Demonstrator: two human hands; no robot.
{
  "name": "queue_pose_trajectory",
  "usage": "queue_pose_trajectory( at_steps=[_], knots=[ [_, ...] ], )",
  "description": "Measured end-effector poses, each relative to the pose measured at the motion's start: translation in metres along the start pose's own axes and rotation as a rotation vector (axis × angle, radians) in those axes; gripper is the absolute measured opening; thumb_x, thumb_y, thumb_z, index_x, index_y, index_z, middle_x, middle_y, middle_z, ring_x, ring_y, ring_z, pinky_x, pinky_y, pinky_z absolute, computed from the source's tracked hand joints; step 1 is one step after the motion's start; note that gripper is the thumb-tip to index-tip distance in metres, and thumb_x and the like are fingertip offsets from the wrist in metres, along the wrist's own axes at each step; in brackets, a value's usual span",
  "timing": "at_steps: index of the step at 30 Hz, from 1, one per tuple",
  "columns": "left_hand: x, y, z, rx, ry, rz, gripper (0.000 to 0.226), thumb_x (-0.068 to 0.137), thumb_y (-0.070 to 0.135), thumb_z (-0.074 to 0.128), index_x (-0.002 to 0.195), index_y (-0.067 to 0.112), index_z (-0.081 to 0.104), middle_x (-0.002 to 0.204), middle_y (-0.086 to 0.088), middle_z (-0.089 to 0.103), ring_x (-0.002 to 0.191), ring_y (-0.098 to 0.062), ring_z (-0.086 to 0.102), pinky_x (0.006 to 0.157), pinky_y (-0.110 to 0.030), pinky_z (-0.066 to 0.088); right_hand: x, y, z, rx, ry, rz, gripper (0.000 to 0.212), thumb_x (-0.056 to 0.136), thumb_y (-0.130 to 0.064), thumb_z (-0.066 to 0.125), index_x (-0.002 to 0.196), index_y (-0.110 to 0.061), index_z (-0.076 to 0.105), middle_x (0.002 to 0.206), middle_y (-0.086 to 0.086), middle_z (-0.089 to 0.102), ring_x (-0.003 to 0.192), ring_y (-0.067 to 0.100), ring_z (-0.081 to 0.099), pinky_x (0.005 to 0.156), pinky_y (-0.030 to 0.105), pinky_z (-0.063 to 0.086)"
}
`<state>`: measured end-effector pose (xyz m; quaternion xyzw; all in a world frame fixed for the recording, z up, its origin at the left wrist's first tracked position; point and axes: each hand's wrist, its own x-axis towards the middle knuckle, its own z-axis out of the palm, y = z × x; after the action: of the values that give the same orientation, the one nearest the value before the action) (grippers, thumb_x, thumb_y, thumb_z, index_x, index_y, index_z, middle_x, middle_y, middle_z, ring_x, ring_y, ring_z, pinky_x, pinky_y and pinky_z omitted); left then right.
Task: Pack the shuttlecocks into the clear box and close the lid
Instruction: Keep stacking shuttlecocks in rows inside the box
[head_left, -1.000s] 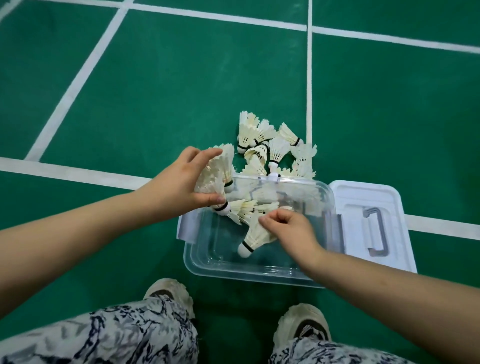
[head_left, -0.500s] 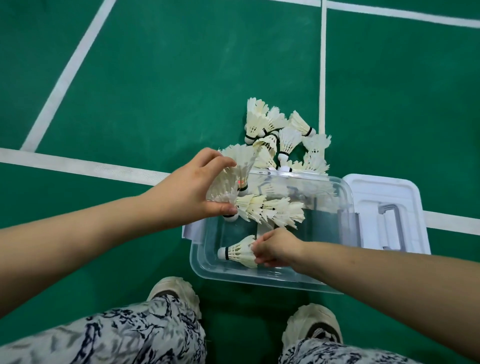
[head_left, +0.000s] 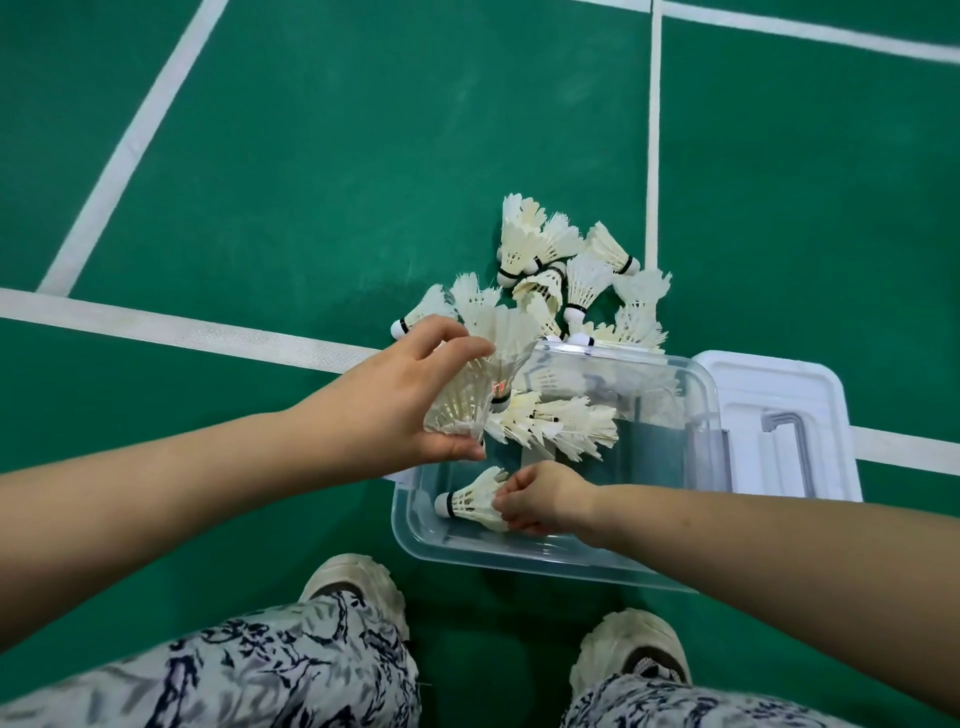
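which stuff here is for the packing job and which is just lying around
Part of the job:
clear box
lid beside it
pile of shuttlecocks on the floor
bunch of shuttlecocks in the left hand
one shuttlecock pinched by the right hand in the box

Just there:
white court lines
shoes
patterned trousers

Seen from my own head camera: my left forearm (head_left: 156, 499) and right forearm (head_left: 753, 551) are bare all the way to the frame's edge, as are my left hand (head_left: 395, 410) and right hand (head_left: 545, 499). At seven and five o'clock, my loose trousers (head_left: 234, 670) — white cloth with an inky navy-and-grey brushstroke print — fill the bottom corners. Just above them, near six o'clock, my chunky off-white trainers (head_left: 353, 582) show thick, lumpy soles and dark mesh at the tongue.
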<state>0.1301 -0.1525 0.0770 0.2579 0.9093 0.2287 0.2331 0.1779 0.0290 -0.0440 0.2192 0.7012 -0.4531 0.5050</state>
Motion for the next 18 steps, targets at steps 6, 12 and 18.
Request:
queue_pose_trajectory(
  at_steps=[6, 12, 18],
  knots=[
    [0.0, 0.002, 0.003, 0.016, -0.021, -0.011, 0.085, 0.069, 0.056, 0.065, 0.141, 0.031, 0.026, 0.138, 0.008, 0.024, 0.111, -0.011, 0.046, 0.091, -0.016, 0.03, -0.024, -0.014, -0.026, -0.134, 0.123, -0.154, 0.02, 0.085, -0.029, 0.066, 0.073, -0.017, 0.056, 0.069, 0.001, 0.057, 0.066, 0.015, 0.052, 0.062, 0.025, 0.046],
    [0.005, 0.011, 0.007, 0.043, -0.041, 0.022, 0.085, 0.071, 0.055, 0.065, 0.141, 0.028, 0.026, 0.138, 0.006, 0.026, 0.111, -0.013, 0.047, 0.092, -0.019, 0.034, -0.058, -0.031, -0.051, -0.252, 0.472, -0.493, 0.02, 0.082, -0.027, 0.066, 0.072, -0.025, 0.049, 0.067, -0.008, 0.054, 0.062, 0.009, 0.049, 0.064, 0.027, 0.041],
    [0.013, 0.022, 0.015, 0.09, -0.061, 0.077, 0.083, 0.071, 0.053, 0.067, 0.14, 0.024, 0.029, 0.137, 0.004, 0.029, 0.117, -0.013, 0.044, 0.096, -0.019, 0.033, -0.084, -0.025, -0.062, -0.415, 0.654, -0.693, 0.05, 0.082, -0.032, 0.066, 0.126, -0.03, 0.042, 0.114, -0.008, 0.042, 0.092, 0.01, 0.051, 0.084, 0.028, 0.044]
  ],
)
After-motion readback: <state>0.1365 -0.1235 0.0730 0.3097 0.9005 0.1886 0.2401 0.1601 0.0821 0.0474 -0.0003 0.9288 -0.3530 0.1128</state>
